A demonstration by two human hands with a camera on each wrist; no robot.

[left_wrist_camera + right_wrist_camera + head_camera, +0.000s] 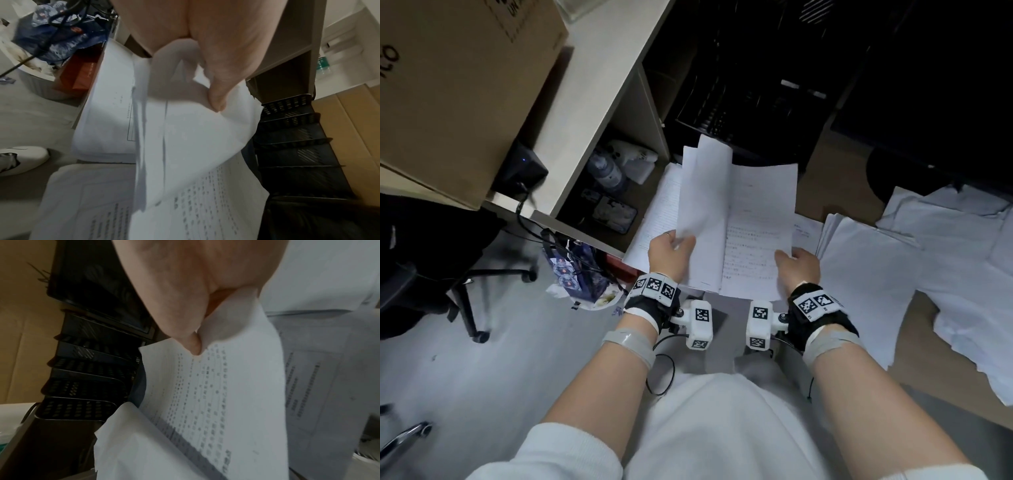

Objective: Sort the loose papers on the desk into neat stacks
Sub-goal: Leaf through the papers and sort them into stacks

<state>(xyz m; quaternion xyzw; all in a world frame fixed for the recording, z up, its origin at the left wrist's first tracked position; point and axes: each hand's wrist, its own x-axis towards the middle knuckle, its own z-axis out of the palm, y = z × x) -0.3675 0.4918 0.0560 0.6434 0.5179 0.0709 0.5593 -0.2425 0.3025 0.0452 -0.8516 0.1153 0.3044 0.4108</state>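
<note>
cluttered floor, left hand [670, 251] pinching blank sheets [703, 202], right hand [798, 265] pinching printed page [760, 233]

cardboard box [458, 85] up on shelf unit [599, 102]; black mesh file tray [739, 85] behind; office chair base [472, 291] at left, patterned bag [575, 270] on floor beside it.

Printed text on held sheet [756, 233] blurred, unreadable; left hand [671, 251] fingers hidden beneath sheets.
</note>
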